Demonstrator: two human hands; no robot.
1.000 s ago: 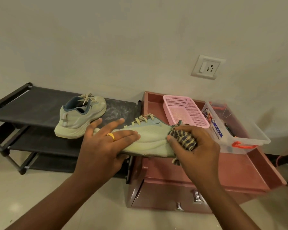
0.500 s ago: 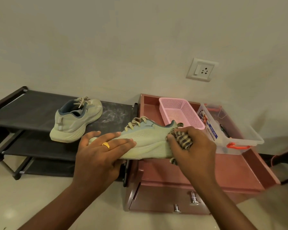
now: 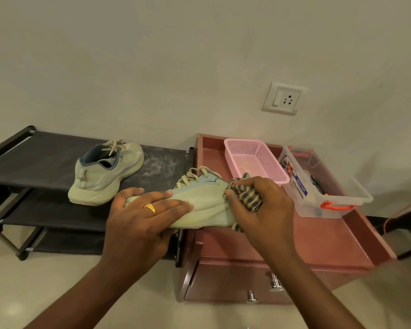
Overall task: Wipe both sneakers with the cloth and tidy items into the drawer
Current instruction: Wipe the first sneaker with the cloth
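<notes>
Shoe rack [image 3: 33, 162]: top shelf carries 2nd sneaker [image 3: 105, 174], upright; open shelf on both sides of it for set-down. Bench [image 3: 306, 238]: raised rim. Clear box [image 3: 330, 198] and pink basket [image 3: 268, 162] fill rear right, front half open. Drawer [image 3: 223, 286] below, closed. Held sneaker [image 3: 204, 198] spans rack/bench gap, toe left. Left hand [image 3: 142, 222] grips forefoot, thumb round toe. Right hand [image 3: 263, 210] is clamped on bunched cloth [image 3: 247, 198] at heel end. Procedure: brace w/ left, stroke heel-to-toe in short passes, rotate for far side. Keep right wrist clear of basket rim.
</notes>
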